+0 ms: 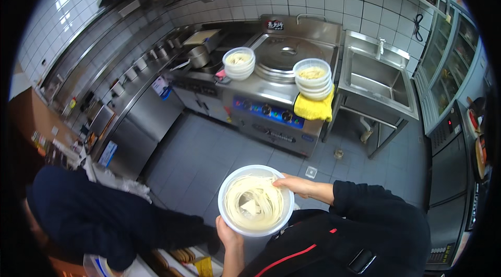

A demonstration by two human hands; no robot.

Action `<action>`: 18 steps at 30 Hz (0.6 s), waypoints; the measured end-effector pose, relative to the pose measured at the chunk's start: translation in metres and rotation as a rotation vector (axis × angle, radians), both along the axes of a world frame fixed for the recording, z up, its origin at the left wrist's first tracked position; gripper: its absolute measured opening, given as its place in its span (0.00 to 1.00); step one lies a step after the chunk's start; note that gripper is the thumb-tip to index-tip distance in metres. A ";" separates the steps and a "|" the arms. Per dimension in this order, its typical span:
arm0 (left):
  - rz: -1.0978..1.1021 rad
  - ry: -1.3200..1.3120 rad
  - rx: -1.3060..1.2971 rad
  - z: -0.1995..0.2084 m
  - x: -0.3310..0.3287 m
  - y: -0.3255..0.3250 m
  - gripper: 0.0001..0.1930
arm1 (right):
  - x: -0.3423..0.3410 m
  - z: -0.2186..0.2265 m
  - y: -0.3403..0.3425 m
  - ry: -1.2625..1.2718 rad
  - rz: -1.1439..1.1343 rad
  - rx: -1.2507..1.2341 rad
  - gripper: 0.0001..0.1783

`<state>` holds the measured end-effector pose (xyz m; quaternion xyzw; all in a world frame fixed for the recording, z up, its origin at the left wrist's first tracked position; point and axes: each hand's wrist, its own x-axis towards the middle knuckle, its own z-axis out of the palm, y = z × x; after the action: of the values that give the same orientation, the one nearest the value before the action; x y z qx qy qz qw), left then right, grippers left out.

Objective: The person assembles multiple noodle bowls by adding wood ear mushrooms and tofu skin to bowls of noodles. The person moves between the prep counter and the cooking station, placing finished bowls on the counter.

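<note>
A round translucent plastic bowl (225,185) of pale noodles (271,211) hangs over the floor between my hands. The noodles lie in a ring around a gap in the middle, where a pale piece shows. My left hand (228,234) grips the bowl's near-left side, its fingers partly hidden beneath. From the right, my right hand (296,185) is closed on the rim, with the thumb over the edge beside the noodles; its other fingers are out of sight behind the wall.
Ahead stands a steel cooker with a large round lid (287,52). Two bowl stacks sit on it, left (239,64) and right (313,79), beside a yellow cloth (313,109). A sink (378,81) is at right. Another person (99,214) stands close on my left.
</note>
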<state>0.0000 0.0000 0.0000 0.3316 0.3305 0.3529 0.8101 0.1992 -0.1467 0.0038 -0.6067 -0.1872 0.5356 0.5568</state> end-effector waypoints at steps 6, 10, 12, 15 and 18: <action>-0.178 -0.024 -0.112 -0.012 0.168 0.036 0.12 | 0.137 0.000 0.009 -0.106 -0.241 0.033 0.26; -0.240 -0.071 -0.144 0.002 0.256 0.077 0.12 | 0.214 0.029 0.043 0.027 -0.279 0.099 0.24; -0.285 -0.147 -0.104 0.006 0.303 0.110 0.13 | 0.251 0.045 0.066 0.034 -0.340 0.054 0.25; -0.363 -0.171 -0.031 0.010 0.376 0.169 0.12 | 0.311 0.064 0.119 -0.085 -0.431 0.082 0.25; -0.389 -0.208 0.007 0.025 0.453 0.243 0.12 | 0.384 0.087 0.185 -0.119 -0.383 0.135 0.24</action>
<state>0.4530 0.2434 0.0252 0.3540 0.1737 0.2233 0.8914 0.5829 0.0387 0.0905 -0.6232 -0.1366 0.3695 0.6756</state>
